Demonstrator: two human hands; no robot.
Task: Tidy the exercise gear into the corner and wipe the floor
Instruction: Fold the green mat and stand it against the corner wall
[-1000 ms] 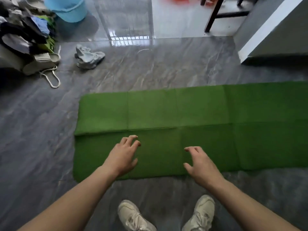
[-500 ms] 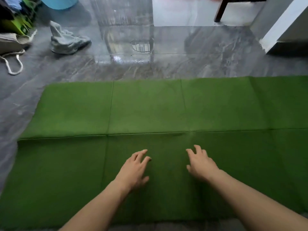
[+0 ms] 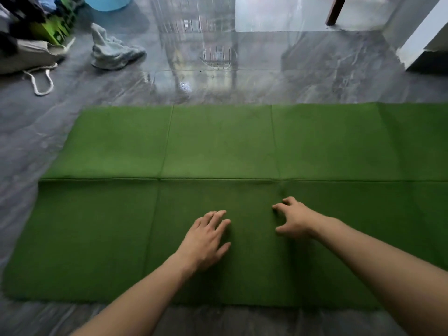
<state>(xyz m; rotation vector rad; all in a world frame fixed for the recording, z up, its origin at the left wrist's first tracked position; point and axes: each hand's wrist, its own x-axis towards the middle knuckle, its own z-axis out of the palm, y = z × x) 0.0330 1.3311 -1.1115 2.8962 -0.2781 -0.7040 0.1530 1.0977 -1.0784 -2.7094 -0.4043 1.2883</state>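
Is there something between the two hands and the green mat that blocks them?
Nothing visible does. The left hand and right hand are spread directly over the near half of the green mat, bare there. The crumpled cloth lies on the floor beyond its far left corner.

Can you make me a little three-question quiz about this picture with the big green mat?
1. True or false: the flat green foam mat is rolled up.
2. What lies beyond the mat: A) crumpled pale grey cloth B) a ball
3. Fill in: both hands hover over the mat's ____ half.

Key: 1 false, it lies flat. 2 A. 3 near; the left hand and right hand are open, fingers spread.
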